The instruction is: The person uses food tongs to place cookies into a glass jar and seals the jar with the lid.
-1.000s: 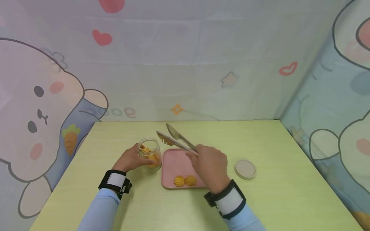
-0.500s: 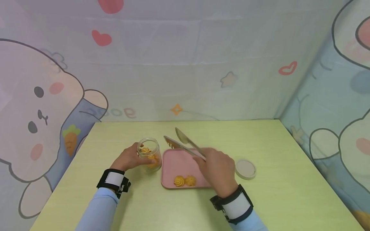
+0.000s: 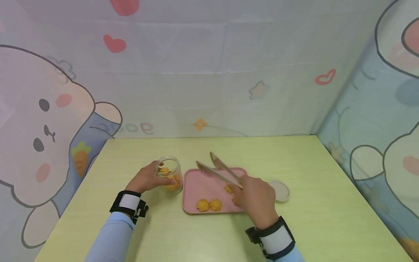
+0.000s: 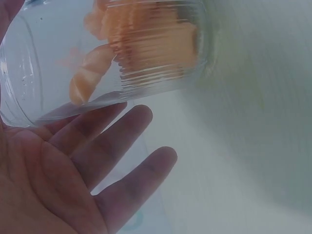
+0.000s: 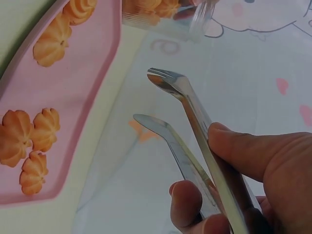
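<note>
My left hand [image 3: 148,179] holds a clear glass jar [image 3: 178,170] upright at the left of the tray, thumb across its near side. Piped cookies [image 4: 156,41] fill the lower part of it, and its mouth is uncovered. Over the right part of a pink tray [image 3: 196,185], my right hand [image 3: 256,198] grips metal tongs [image 5: 219,170]. The tong tips stand apart with nothing between them. Two swirled cookies [image 3: 208,205] lie along the tray's front edge. Several more cookies [image 5: 29,134] lie towards its right end, partly hidden by my right hand in the head view.
A round pale lid [image 3: 281,192] lies on the light yellow-green table [image 3: 183,236], right of the tray and just beyond my right hand. A cartoon-printed cloth backdrop [image 3: 183,91] rises behind the table's far edge.
My right hand and the tongs have moved right and nearer the body, baring cookies on the tray and covering part of the lid. The left hand and jar have stayed put.
</note>
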`<state>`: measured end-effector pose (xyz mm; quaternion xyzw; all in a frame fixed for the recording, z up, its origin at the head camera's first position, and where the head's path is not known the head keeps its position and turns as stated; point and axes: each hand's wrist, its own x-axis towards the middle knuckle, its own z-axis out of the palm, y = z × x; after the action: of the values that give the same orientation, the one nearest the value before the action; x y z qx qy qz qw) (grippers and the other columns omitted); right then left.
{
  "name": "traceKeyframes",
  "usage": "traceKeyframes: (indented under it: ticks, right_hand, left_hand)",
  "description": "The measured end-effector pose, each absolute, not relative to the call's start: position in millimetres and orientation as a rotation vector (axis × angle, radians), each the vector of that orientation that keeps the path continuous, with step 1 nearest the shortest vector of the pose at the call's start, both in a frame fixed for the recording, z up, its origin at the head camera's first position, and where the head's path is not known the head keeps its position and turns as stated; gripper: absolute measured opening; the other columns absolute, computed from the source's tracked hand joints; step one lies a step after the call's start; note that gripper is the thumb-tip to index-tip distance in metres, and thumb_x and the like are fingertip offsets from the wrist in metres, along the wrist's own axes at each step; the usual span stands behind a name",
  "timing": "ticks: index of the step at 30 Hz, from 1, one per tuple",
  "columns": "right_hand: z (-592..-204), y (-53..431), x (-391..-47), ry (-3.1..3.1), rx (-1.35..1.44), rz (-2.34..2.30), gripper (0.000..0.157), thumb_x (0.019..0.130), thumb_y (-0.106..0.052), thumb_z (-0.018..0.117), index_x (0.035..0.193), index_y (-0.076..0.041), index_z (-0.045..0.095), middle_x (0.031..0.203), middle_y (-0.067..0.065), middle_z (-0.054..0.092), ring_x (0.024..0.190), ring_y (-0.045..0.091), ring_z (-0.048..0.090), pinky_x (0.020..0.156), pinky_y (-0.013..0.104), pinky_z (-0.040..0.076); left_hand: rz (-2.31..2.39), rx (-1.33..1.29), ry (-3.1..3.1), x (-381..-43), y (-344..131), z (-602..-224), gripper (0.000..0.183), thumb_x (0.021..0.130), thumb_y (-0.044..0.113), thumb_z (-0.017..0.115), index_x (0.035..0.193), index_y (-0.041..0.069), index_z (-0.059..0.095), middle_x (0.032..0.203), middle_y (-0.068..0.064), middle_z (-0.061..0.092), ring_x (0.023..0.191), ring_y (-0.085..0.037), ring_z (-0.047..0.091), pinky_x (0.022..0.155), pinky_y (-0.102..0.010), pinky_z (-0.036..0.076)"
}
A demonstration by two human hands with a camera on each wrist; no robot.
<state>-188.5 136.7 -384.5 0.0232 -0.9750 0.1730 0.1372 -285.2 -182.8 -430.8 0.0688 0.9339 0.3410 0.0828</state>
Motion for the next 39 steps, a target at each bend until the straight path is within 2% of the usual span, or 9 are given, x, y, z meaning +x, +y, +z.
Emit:
traceKeyframes:
  ticks: [4,9,12,20,23,26,29,35,39]
  right_hand:
    - [-387.6,144.3,-186.9,-2.843,0.03,0.492,0.035,0.081,-0.042,0.071,0.066,-0.011,0.061,0.045,0.0,0.047,0.037,0.015,0.042,0.031,0.027,0.025]
    - [-392.4,150.2,-185.4,-2.85,-0.011,0.502,0.039,0.081,-0.04,0.071,0.061,-0.011,0.056,0.047,0.002,0.047,0.04,0.017,0.043,0.033,0.028,0.026]
    - [-395.2,150.9,-184.8,-2.843,0.015,0.499,0.038,0.08,-0.041,0.071,0.062,-0.011,0.059,0.046,0.001,0.047,0.039,0.015,0.042,0.032,0.027,0.026]
    - [-397.9,148.5,-181.8,-2.896,0.073,0.475,0.033,0.077,-0.042,0.074,0.079,-0.009,0.07,0.047,0.001,0.052,0.038,0.014,0.043,0.03,0.027,0.028]
    - [-397.0,147.7,-180.6,-2.919,0.086,0.459,0.037,0.075,-0.041,0.074,0.09,-0.008,0.073,0.051,0.003,0.055,0.04,0.016,0.045,0.031,0.029,0.031]
    - [-396.1,147.4,-179.4,-2.951,0.092,0.448,0.041,0.075,-0.044,0.074,0.095,-0.008,0.073,0.052,0.004,0.055,0.042,0.017,0.046,0.032,0.029,0.032]
    - [-394.9,146.9,-177.9,-2.986,0.099,0.442,0.041,0.075,-0.047,0.072,0.091,-0.008,0.073,0.052,0.004,0.056,0.042,0.017,0.046,0.032,0.029,0.032]
    - [-391.4,146.7,-174.2,-3.029,0.139,0.425,0.044,0.074,-0.048,0.073,0.098,-0.011,0.075,0.055,0.003,0.058,0.043,0.016,0.046,0.033,0.029,0.033]
    - [-390.6,146.3,-172.2,-3.038,0.162,0.429,0.036,0.073,-0.046,0.074,0.086,-0.013,0.074,0.053,0.0,0.055,0.043,0.015,0.045,0.034,0.028,0.03]
  left_hand:
    - [1.02,0.202,2.782,-285.3,-183.1,-430.8,0.101,0.065,0.056,0.078,0.138,-0.002,0.04,0.129,-0.026,0.056,0.113,-0.038,0.051,0.091,-0.056,0.045]
    - [1.029,0.197,2.776,-285.8,-184.0,-430.9,0.103,0.063,0.06,0.078,0.137,-0.002,0.041,0.128,-0.026,0.056,0.113,-0.038,0.051,0.091,-0.057,0.044]
    - [1.027,0.199,2.779,-286.9,-185.0,-432.0,0.104,0.062,0.061,0.077,0.137,-0.002,0.042,0.128,-0.025,0.057,0.112,-0.038,0.051,0.091,-0.056,0.045]
    - [1.035,0.196,2.785,-288.8,-185.8,-435.5,0.103,0.061,0.063,0.077,0.137,0.001,0.044,0.13,-0.025,0.057,0.115,-0.038,0.051,0.091,-0.057,0.045]
    - [1.029,0.193,2.79,-288.6,-185.6,-435.8,0.101,0.062,0.063,0.077,0.135,0.001,0.046,0.128,-0.024,0.058,0.112,-0.037,0.052,0.089,-0.056,0.046]
    - [1.027,0.19,2.797,-287.4,-184.6,-434.9,0.098,0.063,0.062,0.077,0.134,0.0,0.047,0.125,-0.025,0.059,0.109,-0.036,0.053,0.087,-0.055,0.046]
    - [1.029,0.185,2.799,-285.2,-183.0,-433.6,0.096,0.064,0.06,0.077,0.133,-0.001,0.048,0.124,-0.025,0.059,0.108,-0.036,0.054,0.087,-0.054,0.047]
    - [1.006,0.191,2.815,-283.9,-181.8,-433.0,0.087,0.066,0.057,0.077,0.127,0.001,0.05,0.118,-0.023,0.062,0.102,-0.034,0.055,0.083,-0.052,0.048]
    - [0.996,0.188,2.821,-284.5,-181.9,-433.3,0.084,0.066,0.056,0.077,0.124,0.002,0.051,0.114,-0.021,0.063,0.099,-0.033,0.056,0.081,-0.05,0.048]
